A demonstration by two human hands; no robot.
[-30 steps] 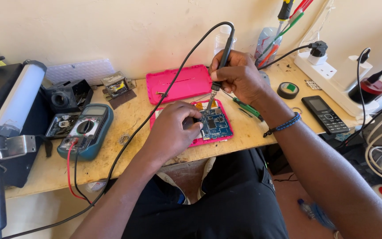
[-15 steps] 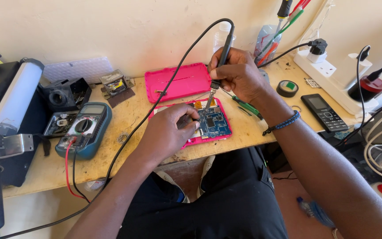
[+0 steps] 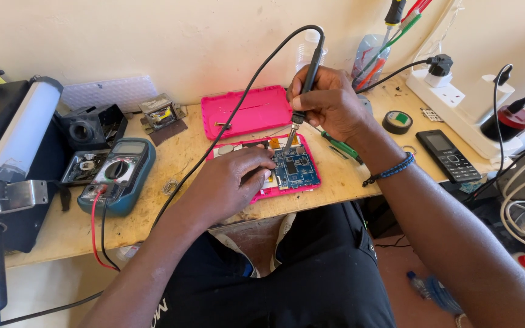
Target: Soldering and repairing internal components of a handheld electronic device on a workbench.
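Right hand (image 3: 329, 103) gripped a black corded soldering iron (image 3: 307, 79), fingers curled tight around its handle, tip down on the blue circuit board (image 3: 296, 167). Board sat inside an opened pink plastic device shell (image 3: 274, 193) near the front edge of the worn wooden table (image 3: 171, 176). Left hand (image 3: 229, 182) lay flat on the shell's left part, fingers loosely bent, pressing it down, grasping nothing. Detached pink back cover (image 3: 247, 112) lay just behind. Teal multimeter (image 3: 116, 173) sat well left; black keypad phone (image 3: 445, 155) and tape roll (image 3: 397, 121) right.
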